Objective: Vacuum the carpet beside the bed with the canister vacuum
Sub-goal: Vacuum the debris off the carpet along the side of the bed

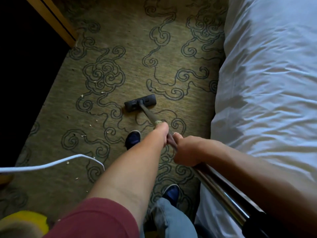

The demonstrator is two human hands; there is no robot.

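**Two hands on the wand, nozzle on the carpet**

Both hands grip the wand: the left hand clamped lower down, the right hand clamped just above it. The nozzle lies flat on the carpet, well apart from the bed at right. Pale crumbs dot the carpet left of it. A white cord crosses at lower left.
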